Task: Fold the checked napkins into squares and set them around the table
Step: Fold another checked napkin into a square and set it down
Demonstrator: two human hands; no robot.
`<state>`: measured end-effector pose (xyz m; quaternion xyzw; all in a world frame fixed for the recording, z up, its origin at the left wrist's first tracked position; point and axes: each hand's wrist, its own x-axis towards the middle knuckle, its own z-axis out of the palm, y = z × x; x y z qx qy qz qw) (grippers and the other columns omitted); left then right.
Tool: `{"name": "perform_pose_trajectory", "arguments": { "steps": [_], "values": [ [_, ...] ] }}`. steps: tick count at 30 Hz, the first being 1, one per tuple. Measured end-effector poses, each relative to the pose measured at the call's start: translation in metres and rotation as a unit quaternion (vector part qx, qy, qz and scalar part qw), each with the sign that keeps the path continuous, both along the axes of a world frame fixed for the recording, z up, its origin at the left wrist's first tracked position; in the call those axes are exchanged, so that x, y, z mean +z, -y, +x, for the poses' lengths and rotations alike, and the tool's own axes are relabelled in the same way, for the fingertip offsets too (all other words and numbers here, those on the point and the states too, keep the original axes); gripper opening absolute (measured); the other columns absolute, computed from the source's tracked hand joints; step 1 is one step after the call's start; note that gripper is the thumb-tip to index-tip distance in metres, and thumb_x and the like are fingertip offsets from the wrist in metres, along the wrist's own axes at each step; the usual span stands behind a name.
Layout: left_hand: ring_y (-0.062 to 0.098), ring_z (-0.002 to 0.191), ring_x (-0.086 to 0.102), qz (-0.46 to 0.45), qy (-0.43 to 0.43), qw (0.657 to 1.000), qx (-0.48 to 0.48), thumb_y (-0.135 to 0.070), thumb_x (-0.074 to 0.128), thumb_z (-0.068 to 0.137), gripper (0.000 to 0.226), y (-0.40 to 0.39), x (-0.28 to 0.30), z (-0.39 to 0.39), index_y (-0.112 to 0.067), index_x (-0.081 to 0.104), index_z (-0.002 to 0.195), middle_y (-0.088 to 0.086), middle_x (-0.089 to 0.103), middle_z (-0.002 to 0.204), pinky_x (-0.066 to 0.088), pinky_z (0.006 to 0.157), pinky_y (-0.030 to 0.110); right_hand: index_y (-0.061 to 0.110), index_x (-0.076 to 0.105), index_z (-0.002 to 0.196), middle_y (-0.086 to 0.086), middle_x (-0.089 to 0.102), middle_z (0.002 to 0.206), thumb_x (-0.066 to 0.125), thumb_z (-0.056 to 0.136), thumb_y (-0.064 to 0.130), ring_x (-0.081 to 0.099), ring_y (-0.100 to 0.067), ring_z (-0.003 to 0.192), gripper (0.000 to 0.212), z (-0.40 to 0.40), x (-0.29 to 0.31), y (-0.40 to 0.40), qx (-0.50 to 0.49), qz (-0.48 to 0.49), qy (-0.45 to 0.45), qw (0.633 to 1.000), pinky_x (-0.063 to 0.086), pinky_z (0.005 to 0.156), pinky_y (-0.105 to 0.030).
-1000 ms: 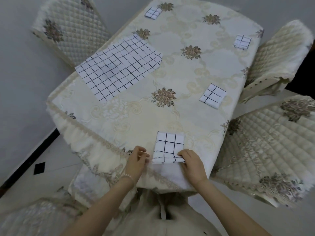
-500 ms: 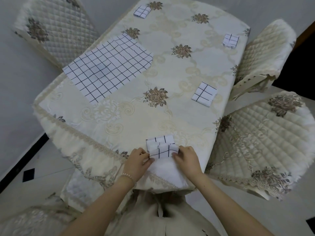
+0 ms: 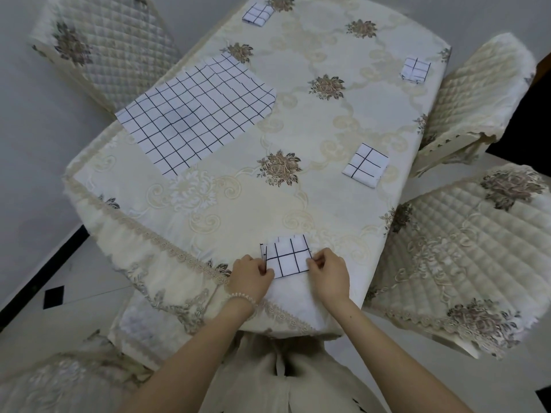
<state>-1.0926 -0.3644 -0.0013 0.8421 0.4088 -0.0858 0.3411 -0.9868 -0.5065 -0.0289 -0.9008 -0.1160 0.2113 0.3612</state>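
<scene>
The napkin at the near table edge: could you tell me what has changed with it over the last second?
The near napkin was folded over on itself, from a taller piece into a smaller square. The left hand and right hand kept pinching its side edges throughout. The three folded napkins farther off and the unfolded napkin lie unchanged on the table.

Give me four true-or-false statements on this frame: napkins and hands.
1. Both hands, left hand and right hand, pinch the near napkin. True.
2. Three folded napkins lie farther up the table. True.
3. The unfolded napkin lies on a chair. False: it lies on the table.
4. The near napkin sits at the table's far end. False: it sits at the near edge.
</scene>
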Motion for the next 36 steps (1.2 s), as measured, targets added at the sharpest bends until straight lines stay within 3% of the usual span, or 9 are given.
{"name": "perform_pose_trajectory", "arguments": {
  "steps": [4, 8, 12, 15, 19, 27, 29, 32, 36],
  "values": [
    [0.021, 0.087, 0.046, 0.057, 0.018, 0.998, 0.008, -0.024, 0.065, 0.078, 0.018, 0.002, -0.002, -0.003, -0.013, 0.050, 0.082, 0.002, 0.044, 0.091, 0.042, 0.075, 0.029, 0.018, 0.055, 0.086, 0.002, 0.059, 0.081, 0.061, 0.087, 0.023, 0.056, -0.021, 0.084, 0.008, -0.001, 0.003, -0.003, 0.003, -0.012, 0.010, 1.000, 0.049, 0.071, -0.037],
    [0.023, 0.079, 0.052, 0.245, 0.122, 0.947, -0.167, -0.017, 0.054, 0.075, 0.019, 0.005, -0.011, -0.003, -0.012, 0.051, 0.093, 0.005, 0.051, 0.089, 0.043, 0.072, 0.032, 0.006, 0.057, 0.111, -0.009, 0.060, 0.108, 0.047, 0.088, 0.017, 0.053, -0.026, 0.100, 0.027, -0.007, 0.010, -0.016, 0.110, -0.032, 0.212, 0.971, 0.047, 0.087, -0.037],
    [0.026, 0.115, 0.058, 0.271, 0.056, 0.913, -0.298, -0.021, 0.036, 0.086, 0.045, 0.009, -0.020, 0.009, -0.008, 0.059, 0.122, 0.009, 0.061, 0.124, 0.031, 0.102, 0.037, 0.003, 0.049, 0.135, -0.013, 0.050, 0.140, 0.035, 0.093, 0.024, 0.042, -0.029, 0.134, 0.049, -0.007, -0.003, -0.038, 0.255, -0.081, 0.250, 0.931, 0.021, 0.113, -0.036],
    [0.024, 0.130, 0.047, 0.229, -0.064, 0.916, -0.322, -0.027, 0.027, 0.089, 0.053, 0.004, -0.026, 0.012, -0.006, 0.051, 0.132, 0.008, 0.051, 0.139, 0.022, 0.109, 0.041, 0.006, 0.036, 0.144, -0.009, 0.036, 0.151, 0.028, 0.097, 0.029, 0.030, -0.024, 0.141, 0.053, -0.001, -0.020, -0.038, 0.305, -0.128, 0.225, 0.917, 0.010, 0.116, -0.035],
    [0.021, 0.137, 0.035, 0.212, -0.058, 0.928, -0.302, -0.033, 0.023, 0.094, 0.057, -0.003, -0.040, 0.004, -0.006, 0.033, 0.142, 0.007, 0.037, 0.149, 0.017, 0.112, 0.040, 0.013, 0.016, 0.152, -0.003, 0.013, 0.159, 0.021, 0.101, 0.035, 0.010, -0.017, 0.147, 0.056, 0.003, -0.033, -0.027, 0.326, -0.140, 0.229, 0.906, 0.006, 0.119, -0.036],
    [0.020, 0.145, -0.012, 0.234, -0.105, 0.910, -0.327, -0.038, 0.009, 0.099, 0.060, -0.005, -0.028, 0.008, -0.009, -0.013, 0.146, 0.003, -0.020, 0.153, -0.009, 0.115, 0.039, 0.012, 0.020, 0.150, -0.003, 0.019, 0.157, 0.022, 0.098, 0.037, 0.018, -0.019, 0.145, 0.057, 0.007, -0.015, -0.030, 0.335, -0.166, 0.185, 0.909, 0.008, 0.117, -0.033],
    [0.021, 0.146, -0.001, 0.243, -0.058, 0.907, -0.339, -0.041, 0.019, 0.099, 0.062, -0.009, -0.021, 0.005, -0.007, 0.002, 0.149, 0.005, -0.007, 0.155, -0.003, 0.116, 0.039, 0.009, 0.031, 0.147, -0.007, 0.031, 0.153, 0.020, 0.095, 0.037, 0.028, -0.024, 0.142, 0.060, 0.012, -0.005, -0.029, 0.327, -0.162, 0.174, 0.915, 0.022, 0.116, -0.036],
    [0.025, 0.128, 0.047, 0.259, 0.027, 0.889, -0.377, -0.040, 0.044, 0.087, 0.054, -0.013, -0.015, -0.006, -0.011, 0.052, 0.132, 0.009, 0.050, 0.139, 0.034, 0.111, 0.042, 0.004, 0.049, 0.133, -0.014, 0.051, 0.136, 0.031, 0.092, 0.030, 0.048, -0.032, 0.123, 0.052, 0.020, 0.011, -0.027, 0.276, -0.162, 0.168, 0.932, 0.043, 0.096, -0.040],
    [0.020, 0.100, 0.058, 0.248, 0.087, 0.881, -0.392, -0.022, 0.064, 0.071, 0.035, -0.011, -0.016, -0.017, -0.018, 0.057, 0.106, 0.000, 0.060, 0.108, 0.034, 0.096, 0.032, 0.004, 0.050, 0.123, -0.014, 0.049, 0.116, 0.047, 0.094, 0.015, 0.049, -0.030, 0.101, 0.032, 0.021, 0.021, -0.025, 0.218, -0.123, 0.107, 0.962, 0.042, 0.085, -0.036]
  ]
}}
